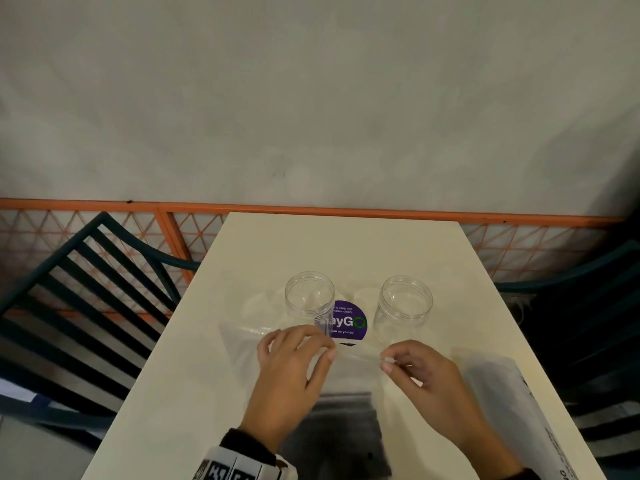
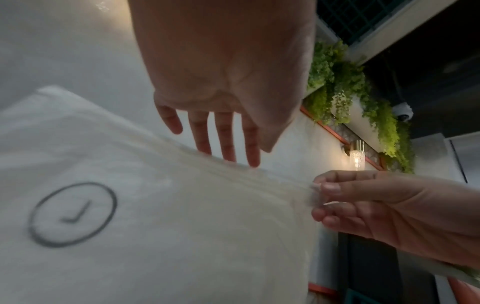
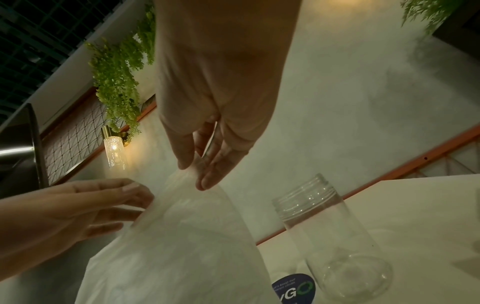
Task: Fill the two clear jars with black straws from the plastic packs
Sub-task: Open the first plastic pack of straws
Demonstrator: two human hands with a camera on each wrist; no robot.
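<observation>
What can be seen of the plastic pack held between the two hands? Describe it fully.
The plastic pack is a clear, thin, floppy film bag with a dark mass of black straws showing through its lower part. It lies on the cream table near the person, its open end raised toward the jars. The left hand and right hand each pinch that top edge, stretching it between them.

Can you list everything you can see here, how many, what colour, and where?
jars: 2, clear, empty, upright mid-table, one to the right
sticker: 1, purple, on the table between the jars
plastic pack: 1, clear, dark contents, held near the table's front edge
second pack: 1, clear with print, front right
table: 1, cream
chairs: 2, dark, either side
wall lamp: 1, lit
hanging plants: green, on the wall
left hand: pinches the pack's top
right hand: pinches the pack's top
</observation>
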